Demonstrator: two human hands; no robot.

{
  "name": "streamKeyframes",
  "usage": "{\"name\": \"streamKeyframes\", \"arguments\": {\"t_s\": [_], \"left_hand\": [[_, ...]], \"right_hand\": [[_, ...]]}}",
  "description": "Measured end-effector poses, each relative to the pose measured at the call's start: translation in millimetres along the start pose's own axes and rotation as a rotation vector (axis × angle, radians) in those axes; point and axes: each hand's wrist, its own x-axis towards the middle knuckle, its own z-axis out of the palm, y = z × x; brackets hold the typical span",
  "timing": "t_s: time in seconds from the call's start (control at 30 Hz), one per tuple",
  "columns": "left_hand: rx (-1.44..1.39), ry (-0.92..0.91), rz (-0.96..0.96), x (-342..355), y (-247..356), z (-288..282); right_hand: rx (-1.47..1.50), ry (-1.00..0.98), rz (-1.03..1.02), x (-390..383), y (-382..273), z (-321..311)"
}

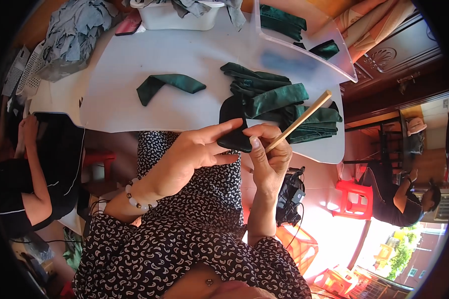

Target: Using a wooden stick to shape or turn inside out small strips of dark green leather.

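Observation:
A narrow dark green, almost black fabric strip (230, 110) hangs over the near edge of the white table, its lower end between my hands. My left hand (182, 157) has that end between its fingers, with the index finger stretched across the top. My right hand (270, 162) grips a thin wooden stick (307, 115) that slants up to the right. Its thumb and index finger are beside the strip's right edge; whether they also pinch the cloth I cannot tell. Just beyond lies a pile of green velvety strips (279, 97). A single bent green strip (172, 83) lies further left.
A clear plastic tray (304, 57) with green pieces stands at the far right of the table (119, 99). At the back is a white tub (179, 17) with grey cloth. One person (32, 174) sits at the left, another (399, 194) near a red stool (353, 199) at the right.

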Motion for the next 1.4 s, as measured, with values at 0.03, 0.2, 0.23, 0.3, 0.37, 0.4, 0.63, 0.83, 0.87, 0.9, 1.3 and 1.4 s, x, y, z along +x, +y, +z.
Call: {"name": "streamKeyframes", "arguments": {"t_s": [0.03,0.2,0.23,0.3,0.37,0.4,0.63,0.83,0.87,0.9,1.3,1.4], "left_hand": [[0.036,0.017,-0.030,-3,2,2],[0.202,0.078,0.011,-14,7,0],[0.243,0.095,0.009,-16,7,-1],[0.294,0.109,0.031,-19,6,-4],[0.344,0.123,0.052,-22,7,-6],[0.371,0.145,-0.004,-24,10,-5],[0.975,0.377,0.233,-39,0,-21],[0.970,0.416,0.278,-47,-7,-25],[0.896,0.427,0.210,-48,-7,-25],[0.895,0.427,0.207,-50,-4,-27],[0.167,0.433,0.049,-61,-3,-60],[-0.033,0.422,0.151,-61,-1,-67]], "right_hand": [[0.001,-0.009,-0.001,0,0,2],[0.075,-0.076,0.096,-7,-6,9],[0.044,-0.114,0.079,-6,-5,10],[0.065,-0.118,0.044,-3,3,14],[0.145,-0.083,0.012,0,4,23],[0.146,-0.089,0.015,0,6,22],[0.291,-0.291,0.123,-3,12,34],[0.232,-0.368,0.160,-1,30,39],[0.200,-0.371,0.143,0,33,39],[0.232,-0.330,0.236,-3,32,40],[1.149,-0.598,-0.221,17,-76,27],[1.021,-0.388,-0.528,4,-102,58]]}}
